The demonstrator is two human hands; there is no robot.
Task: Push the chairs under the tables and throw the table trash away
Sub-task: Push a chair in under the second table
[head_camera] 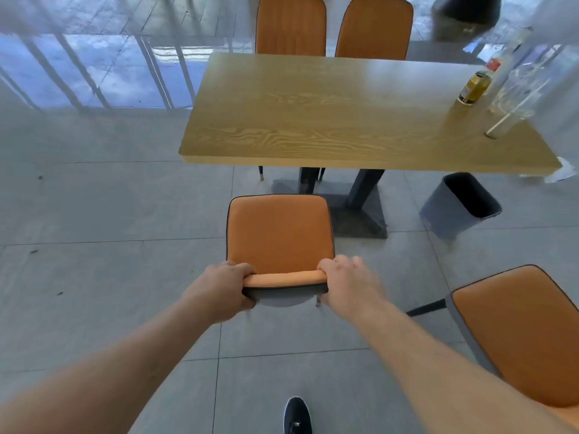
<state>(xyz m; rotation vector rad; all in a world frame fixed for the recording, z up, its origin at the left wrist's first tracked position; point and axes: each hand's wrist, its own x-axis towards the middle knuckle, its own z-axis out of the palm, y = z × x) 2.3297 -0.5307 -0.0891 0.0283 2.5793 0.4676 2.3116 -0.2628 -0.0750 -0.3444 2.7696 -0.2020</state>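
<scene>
A wooden table fills the upper centre, with two orange chairs tucked in at its 12 o'clock side and a grey waste bin on the tiled floor at its 5 o'clock corner. An orange chair stands clear of the table's near edge, not yet pushed under, with a second pulled-out chair at 4 o'clock. The left hand and right hand each clasp one end of the backrest top, while an amber bottle and clear bottles stand at the table's 2 o'clock end.
</scene>
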